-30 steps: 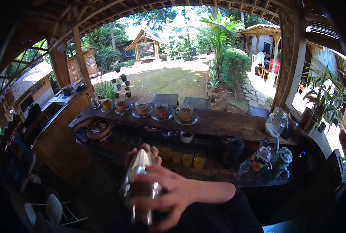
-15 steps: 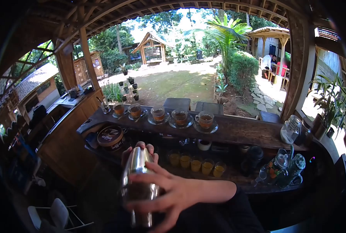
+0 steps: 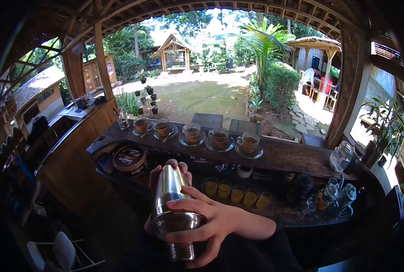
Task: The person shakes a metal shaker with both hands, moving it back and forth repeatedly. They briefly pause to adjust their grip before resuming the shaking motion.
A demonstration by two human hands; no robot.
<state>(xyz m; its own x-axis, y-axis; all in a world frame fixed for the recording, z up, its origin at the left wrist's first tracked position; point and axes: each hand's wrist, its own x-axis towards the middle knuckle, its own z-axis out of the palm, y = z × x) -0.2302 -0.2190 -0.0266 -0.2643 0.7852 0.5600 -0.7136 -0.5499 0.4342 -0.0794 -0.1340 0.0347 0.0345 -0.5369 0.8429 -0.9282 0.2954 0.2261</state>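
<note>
A silver cocktail shaker (image 3: 165, 192) is tilted in front of my body, held between both hands. My left hand (image 3: 184, 170) wraps the far end from behind, its fingertips curling over the metal; most of that hand is hidden. Across the wide middle and the narrower near end, the spread fingers of my right hand (image 3: 215, 220) press on the shaker. Beyond it, on the upper ledge, several glass cups (image 3: 192, 132) of brown drink stand on saucers. Several glasses (image 3: 237, 195) of yellow drink line the lower shelf, just past my right hand.
A round brown tub (image 3: 128, 158) sits on the shelf at left. Lidded glass jar (image 3: 341, 156) and pitcher (image 3: 331, 190) stand at right. The dark wooden ledge (image 3: 292, 158) runs across in front. A white chair (image 3: 64, 251) is at lower left; people sit under the far shelter.
The shaker and both hands have shifted slightly right in view, and the shaker looks less blurred. The whole scene has shifted a little with the head. Both hands keep their hold.
</note>
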